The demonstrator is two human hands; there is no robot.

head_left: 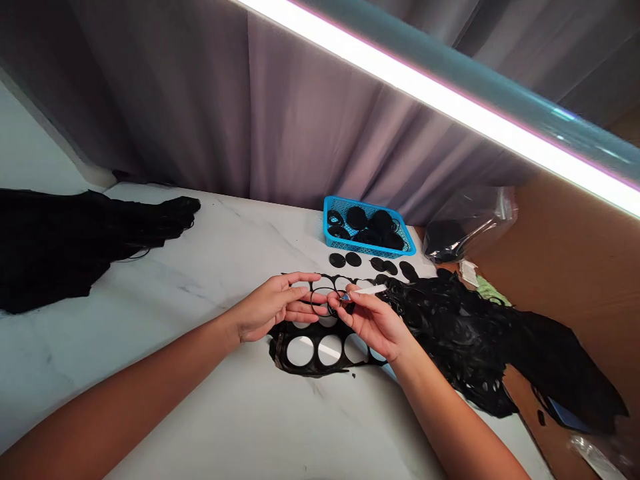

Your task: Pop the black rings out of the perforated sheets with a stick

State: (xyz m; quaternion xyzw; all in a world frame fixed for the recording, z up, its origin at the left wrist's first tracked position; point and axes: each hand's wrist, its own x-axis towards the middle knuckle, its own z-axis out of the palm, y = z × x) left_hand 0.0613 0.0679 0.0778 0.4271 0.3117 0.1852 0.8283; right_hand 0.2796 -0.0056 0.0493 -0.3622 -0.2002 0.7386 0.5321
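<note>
My left hand (270, 307) pinches a thin black ring (323, 301) over a black sheet punched with round holes (300, 351). My right hand (374, 321) grips a white-handled craft knife (367, 290), and its small metal tip (345, 297) touches the ring's right side. Both hands are close together above the sheet, hiding its upper middle. The sheet lies on a white marble table (165, 280).
A blue plastic basket (370, 227) holds black discs and rings, with several loose black discs (353, 259) in front of it. Heaps of black punched scrap lie left (75, 250) and right (460, 333). A plastic bag (465, 223) and cardboard (570, 267) stand beyond the table's right side.
</note>
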